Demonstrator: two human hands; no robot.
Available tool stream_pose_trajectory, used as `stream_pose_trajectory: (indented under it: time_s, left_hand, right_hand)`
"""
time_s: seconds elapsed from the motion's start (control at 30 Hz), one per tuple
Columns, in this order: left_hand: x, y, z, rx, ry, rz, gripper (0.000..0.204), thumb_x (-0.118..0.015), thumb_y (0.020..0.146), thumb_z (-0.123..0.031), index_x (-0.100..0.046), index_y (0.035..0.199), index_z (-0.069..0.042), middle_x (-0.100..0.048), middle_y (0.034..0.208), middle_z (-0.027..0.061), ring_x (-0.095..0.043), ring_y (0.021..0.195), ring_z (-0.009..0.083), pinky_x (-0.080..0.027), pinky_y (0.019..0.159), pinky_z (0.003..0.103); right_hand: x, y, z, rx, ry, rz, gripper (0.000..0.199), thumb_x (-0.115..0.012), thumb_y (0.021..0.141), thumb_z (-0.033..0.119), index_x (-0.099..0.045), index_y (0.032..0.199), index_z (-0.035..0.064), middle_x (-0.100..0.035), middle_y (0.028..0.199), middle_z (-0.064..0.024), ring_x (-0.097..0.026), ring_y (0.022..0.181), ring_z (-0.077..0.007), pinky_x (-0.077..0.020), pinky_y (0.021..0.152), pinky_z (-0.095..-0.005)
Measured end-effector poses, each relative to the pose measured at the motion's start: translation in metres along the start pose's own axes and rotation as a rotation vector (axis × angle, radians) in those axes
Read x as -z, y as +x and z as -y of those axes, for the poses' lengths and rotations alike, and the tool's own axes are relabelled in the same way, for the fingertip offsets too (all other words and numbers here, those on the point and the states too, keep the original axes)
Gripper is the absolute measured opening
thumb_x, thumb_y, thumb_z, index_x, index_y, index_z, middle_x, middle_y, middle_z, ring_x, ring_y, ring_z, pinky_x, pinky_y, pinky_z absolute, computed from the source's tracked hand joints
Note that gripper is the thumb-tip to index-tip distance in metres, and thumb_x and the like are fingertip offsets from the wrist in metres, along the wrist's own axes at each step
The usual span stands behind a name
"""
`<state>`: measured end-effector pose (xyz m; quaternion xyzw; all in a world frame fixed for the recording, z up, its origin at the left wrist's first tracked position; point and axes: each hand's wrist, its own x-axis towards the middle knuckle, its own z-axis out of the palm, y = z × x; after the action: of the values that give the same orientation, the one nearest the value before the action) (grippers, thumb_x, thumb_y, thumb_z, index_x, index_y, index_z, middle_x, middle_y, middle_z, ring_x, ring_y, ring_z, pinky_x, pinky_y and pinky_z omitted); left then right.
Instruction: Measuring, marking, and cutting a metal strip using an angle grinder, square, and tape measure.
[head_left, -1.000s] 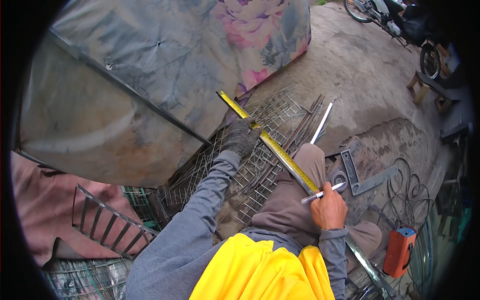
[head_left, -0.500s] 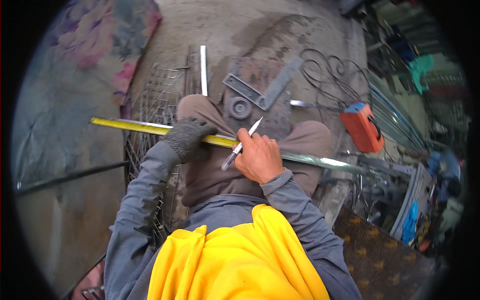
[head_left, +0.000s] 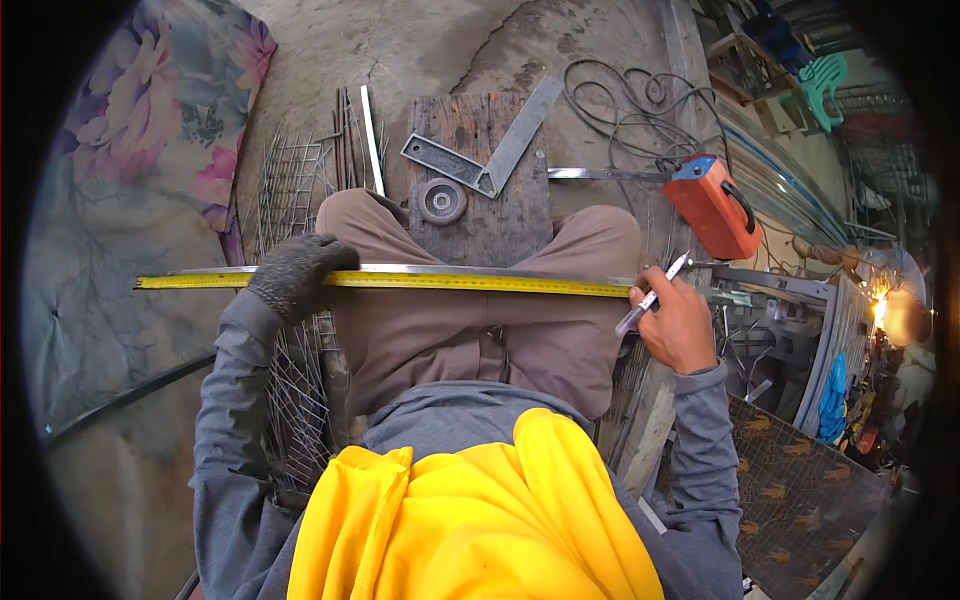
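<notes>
Head view: tape measure (head_left: 450, 282) under left grip (head_left: 298, 275).

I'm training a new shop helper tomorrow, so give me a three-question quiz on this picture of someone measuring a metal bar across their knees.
1. True or false: the left hand wears a dark glove.
2. The right hand holds: A) marker pen B) hammer C) pliers.
3. What yellow thing lies along the metal bar?

Key: 1 true. 2 A. 3 The tape measure.
</notes>
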<state>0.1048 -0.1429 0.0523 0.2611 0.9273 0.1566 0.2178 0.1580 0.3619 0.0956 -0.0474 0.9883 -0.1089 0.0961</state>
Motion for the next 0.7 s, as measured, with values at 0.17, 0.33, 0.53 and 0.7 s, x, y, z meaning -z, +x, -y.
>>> stream_pose_trajectory:
  time_s: [0.17, 0.33, 0.53, 0.7]
  left_hand:
    - [0.018, -0.024, 0.021, 0.121, 0.006, 0.075, 0.040, -0.088, 0.080, -0.030, -0.071, 0.112, -0.013, -0.070, 0.103, 0.0148, -0.068, 0.101, 0.0416, -0.054, 0.087, 0.050]
    - [0.001, -0.033, 0.053, 0.147, 0.004, 0.099, 0.042, -0.087, 0.082, -0.026, -0.071, 0.117, -0.012, -0.069, 0.110, 0.0161, -0.066, 0.107, 0.0424, -0.053, 0.092, 0.051]
    - [0.000, -0.040, 0.057, 0.200, -0.027, 0.107, 0.047, -0.085, 0.081, -0.019, -0.070, 0.125, -0.010, -0.069, 0.118, 0.0174, -0.065, 0.114, 0.0418, -0.053, 0.099, 0.049]
    - [0.013, -0.022, 0.038, 0.254, 0.083, 0.294, 0.053, -0.088, 0.080, -0.022, -0.068, 0.128, -0.010, -0.068, 0.122, 0.0173, -0.063, 0.117, 0.0426, -0.052, 0.100, 0.049]
  right_hand:
    - [0.003, 0.003, -0.006, 0.003, 0.026, 0.015, 0.022, -0.071, 0.097, 0.031, -0.067, 0.106, 0.0111, -0.070, 0.093, -0.0174, -0.067, 0.088, -0.0441, -0.0493, 0.080, -0.0550]
    - [-0.006, 0.013, -0.011, -0.030, -0.045, 0.039, 0.022, -0.070, 0.098, 0.034, -0.068, 0.105, 0.0133, -0.070, 0.092, -0.0178, -0.067, 0.087, -0.0447, -0.0490, 0.079, -0.0555]
    - [-0.025, 0.004, -0.015, -0.071, -0.070, 0.021, 0.022, -0.070, 0.098, 0.035, -0.067, 0.103, 0.0133, -0.070, 0.092, -0.0181, -0.068, 0.086, -0.0435, -0.0483, 0.079, -0.0559]
    - [-0.026, 0.004, -0.016, -0.061, -0.096, -0.045, 0.021, -0.070, 0.097, 0.034, -0.066, 0.101, 0.0136, -0.069, 0.091, -0.0165, -0.066, 0.087, -0.0412, -0.0472, 0.080, -0.0540]
